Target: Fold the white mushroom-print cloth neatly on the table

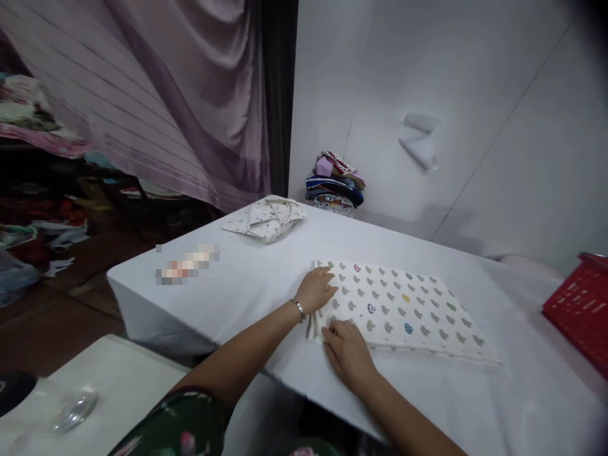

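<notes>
A white folded cloth (408, 329) printed with grey and a few coloured mushrooms lies flat on the white-covered table (204, 310). My left hand (316, 290), with a silver bracelet at its wrist, rests on the cloth's left edge, its fingers stretched out over the fabric. Closer to me, my right hand (350, 356) has its fingers and thumb closed at the near left corner of the cloth. A second white cloth item (268, 220) with a small print lies loosely folded at the far end of the table.
Folded clothes (335, 180) are stacked by the white wall beyond the table. A red plastic basket (579, 310) stands at the right. Purple curtains (228, 95) hang at the back left. A white surface (118, 373) is at the lower left; a pixelated patch covers something on the table.
</notes>
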Tool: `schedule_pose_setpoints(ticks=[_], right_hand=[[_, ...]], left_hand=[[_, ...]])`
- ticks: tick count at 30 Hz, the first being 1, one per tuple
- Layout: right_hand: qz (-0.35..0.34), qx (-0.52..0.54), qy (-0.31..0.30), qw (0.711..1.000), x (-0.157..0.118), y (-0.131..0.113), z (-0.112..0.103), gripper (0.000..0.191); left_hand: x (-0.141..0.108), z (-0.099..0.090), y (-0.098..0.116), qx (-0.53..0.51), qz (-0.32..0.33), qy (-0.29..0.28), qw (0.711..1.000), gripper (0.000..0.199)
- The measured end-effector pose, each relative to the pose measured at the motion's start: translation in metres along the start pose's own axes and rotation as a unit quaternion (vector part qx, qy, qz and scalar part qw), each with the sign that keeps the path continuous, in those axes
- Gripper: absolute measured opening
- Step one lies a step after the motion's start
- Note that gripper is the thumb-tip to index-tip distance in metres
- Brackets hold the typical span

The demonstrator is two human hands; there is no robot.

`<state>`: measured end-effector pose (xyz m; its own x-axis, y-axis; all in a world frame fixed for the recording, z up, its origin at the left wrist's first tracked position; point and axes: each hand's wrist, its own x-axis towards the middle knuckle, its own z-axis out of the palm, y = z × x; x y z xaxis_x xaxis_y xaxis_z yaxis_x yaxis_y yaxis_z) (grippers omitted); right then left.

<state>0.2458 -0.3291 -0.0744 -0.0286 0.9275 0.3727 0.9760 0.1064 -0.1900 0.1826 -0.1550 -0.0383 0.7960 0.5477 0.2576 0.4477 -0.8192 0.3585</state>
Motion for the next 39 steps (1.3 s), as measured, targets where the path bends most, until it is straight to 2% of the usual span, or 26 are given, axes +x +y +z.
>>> schedule_pose_setpoints(ticks=[5, 7, 10, 13, 16, 19, 22, 25, 27, 30, 33, 35, 39], right_hand=[[-0.012, -0.026, 0.048, 0.998, -0.003, -0.001, 0.011, 0.020], [-0.013, -0.030, 0.053, 0.998, -0.003, 0.000, 0.013, 0.019], [-0.006, -0.032, 0.048, 0.998, -0.001, 0.000, 0.013, 0.020], [0.003, -0.039, 0.020, 0.999, 0.001, -0.003, 0.012, 0.020], [0.018, -0.030, -0.011, 0.999, 0.001, -0.006, 0.003, 0.020], [0.007, 0.053, -0.044, 0.998, 0.004, 0.002, -0.015, 0.017], [0.034, 0.122, -0.031, 0.991, 0.015, 0.031, -0.037, 0.021], [0.107, 0.092, -0.013, 0.990, 0.039, 0.077, -0.052, 0.031], [0.146, 0.049, -0.044, 0.987, 0.056, 0.110, -0.054, 0.038], [0.210, -0.002, -0.110, 0.971, 0.075, 0.149, -0.043, 0.053], [0.264, -0.013, -0.155, 0.952, 0.080, 0.169, -0.025, 0.063], [0.270, -0.004, -0.163, 0.949, 0.078, 0.176, -0.018, 0.066], [0.255, 0.002, -0.158, 0.954, 0.068, 0.190, -0.026, 0.066]], left_hand=[[0.013, 0.021, -0.013, 0.032, -0.089, -0.083, 0.992, 0.054], [0.014, 0.022, -0.017, 0.039, -0.095, -0.105, 0.989, 0.056], [0.022, 0.018, -0.011, 0.058, -0.102, -0.108, 0.987, 0.061], [0.037, 0.016, 0.000, 0.071, -0.090, -0.079, 0.990, 0.069], [0.049, 0.024, 0.003, 0.090, -0.078, -0.072, 0.990, 0.071], [0.052, 0.037, -0.005, 0.116, -0.082, -0.079, 0.987, 0.070], [0.051, 0.045, -0.012, 0.128, -0.068, -0.063, 0.987, 0.069], [0.050, 0.045, -0.012, 0.133, -0.068, -0.056, 0.987, 0.068], [0.050, 0.044, -0.010, 0.135, -0.073, -0.055, 0.987, 0.067], [0.051, 0.042, -0.009, 0.136, -0.077, -0.058, 0.986, 0.067], [0.051, 0.044, -0.012, 0.141, -0.072, -0.052, 0.986, 0.068], [0.052, 0.046, -0.014, 0.141, -0.067, -0.049, 0.987, 0.068], [0.052, 0.048, -0.017, 0.134, -0.063, -0.038, 0.988, 0.069]])
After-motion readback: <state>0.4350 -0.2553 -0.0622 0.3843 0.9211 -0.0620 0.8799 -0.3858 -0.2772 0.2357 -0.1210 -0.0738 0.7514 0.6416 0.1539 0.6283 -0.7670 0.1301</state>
